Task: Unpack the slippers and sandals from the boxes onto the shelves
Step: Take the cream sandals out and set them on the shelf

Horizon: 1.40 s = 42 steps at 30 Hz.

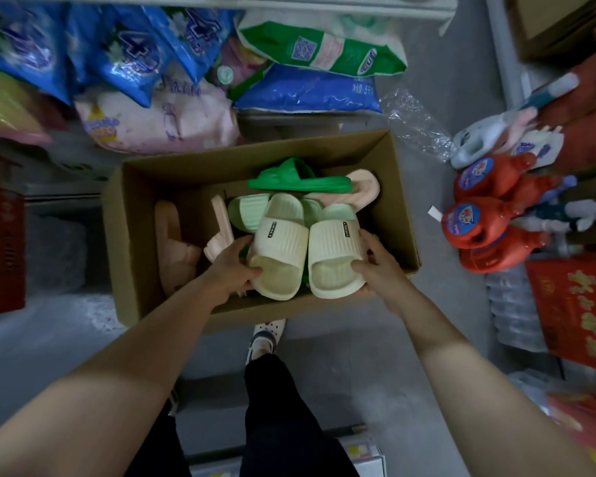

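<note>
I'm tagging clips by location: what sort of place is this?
Probably a shop aisle or stockroom. Bagged detergent is piled on a low shelf, red detergent bottles stand in a row on the floor, and a cardboard box of loose slippers is being unpacked; both hands hold a cream pair.

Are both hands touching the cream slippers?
Touching. The head view shows the left hand gripping the left cream slipper and the right hand gripping the right cream slipper.

Both bare arms reach forward and down — left hand (pixel 233 266) and right hand (pixel 375 266) curled, each gripping.
</note>
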Each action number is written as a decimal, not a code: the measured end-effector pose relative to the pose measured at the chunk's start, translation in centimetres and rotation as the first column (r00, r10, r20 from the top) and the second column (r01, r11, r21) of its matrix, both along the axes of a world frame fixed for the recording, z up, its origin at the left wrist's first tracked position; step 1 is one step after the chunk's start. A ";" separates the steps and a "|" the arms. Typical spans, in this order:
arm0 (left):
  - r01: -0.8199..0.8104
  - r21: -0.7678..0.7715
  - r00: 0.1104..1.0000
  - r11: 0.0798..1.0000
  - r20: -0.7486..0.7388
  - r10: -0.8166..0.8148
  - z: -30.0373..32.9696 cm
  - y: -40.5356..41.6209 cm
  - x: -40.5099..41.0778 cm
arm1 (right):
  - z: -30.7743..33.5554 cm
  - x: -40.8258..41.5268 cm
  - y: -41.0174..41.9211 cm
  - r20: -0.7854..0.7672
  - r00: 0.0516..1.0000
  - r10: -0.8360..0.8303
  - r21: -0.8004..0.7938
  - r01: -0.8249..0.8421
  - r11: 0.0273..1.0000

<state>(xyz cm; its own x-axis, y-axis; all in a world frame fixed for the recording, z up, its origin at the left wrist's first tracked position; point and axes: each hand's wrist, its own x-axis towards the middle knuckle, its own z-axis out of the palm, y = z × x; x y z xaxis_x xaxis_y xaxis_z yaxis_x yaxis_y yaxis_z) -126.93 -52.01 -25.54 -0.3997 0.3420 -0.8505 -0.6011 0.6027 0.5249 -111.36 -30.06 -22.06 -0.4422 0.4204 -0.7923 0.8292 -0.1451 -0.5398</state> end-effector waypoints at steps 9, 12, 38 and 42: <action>-0.009 0.154 0.964 0.988 -0.262 0.049 8.3 -7.8 -3.9 | 7.3 -3.4 -4.4 -0.237 0.971 0.016 -0.039 -0.026 0.999; -0.028 0.208 0.927 0.978 -0.361 0.103 11.3 -12.7 -5.8 | 10.1 -4.9 -8.3 -0.297 0.951 0.087 0.028 -0.083 0.996; -0.211 0.213 0.572 0.954 -0.764 0.297 29.1 -56.1 -25.8 | 24.3 -35.9 -47.6 -0.544 0.596 0.591 0.520 -0.314 0.794; -0.295 0.253 0.555 0.921 -0.740 0.381 29.1 -58.8 -29.4 | 24.9 -41.3 -49.8 -0.565 0.535 0.628 0.496 -0.387 0.777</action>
<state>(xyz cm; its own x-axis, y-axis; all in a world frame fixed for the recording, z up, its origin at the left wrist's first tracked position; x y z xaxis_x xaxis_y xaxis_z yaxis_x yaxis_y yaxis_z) -156.28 -110.83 3.55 -0.9843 0.0967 -0.1478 -0.1027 0.3675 0.9243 -152.68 -79.89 2.79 -0.9943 0.0862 -0.0635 0.0948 0.4328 -0.8965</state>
